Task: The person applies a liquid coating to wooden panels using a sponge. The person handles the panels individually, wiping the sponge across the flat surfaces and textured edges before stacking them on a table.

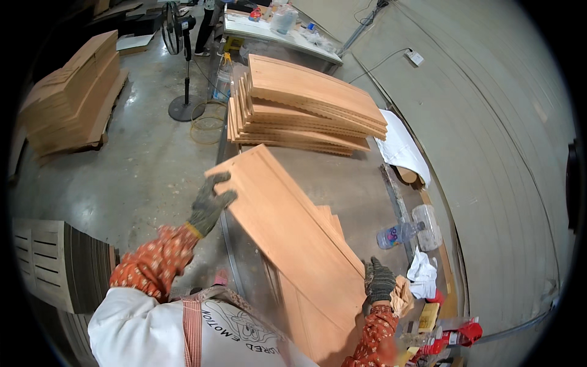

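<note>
A light wooden panel point(287, 214) with a grooved edge lies at a slant over the workbench, above other wooden panels point(296, 321). My left hand point(211, 205), in a grey-green work glove, grips its far left edge, thumb and fingers apart around it. At the near right corner, my right hand point(379, 279), in a dark grey glove, closes over the panel's edge; its fingertips are partly hidden. Crumpled tan paper or cloth point(402, 296) sits beside my right wrist. Beyond the panel stands a stack of similar panels point(312, 101) with scalloped-looking edges.
Along the bench's right side lie a plastic bottle point(397, 235), a clear container point(427, 227), a white rag point(422, 274) and red-capped bottles point(455, 336). A pedestal fan point(186, 67), stacked boards point(76, 92) and dark slatted panels point(64, 263) stand left. Another person's leg point(205, 33) shows behind.
</note>
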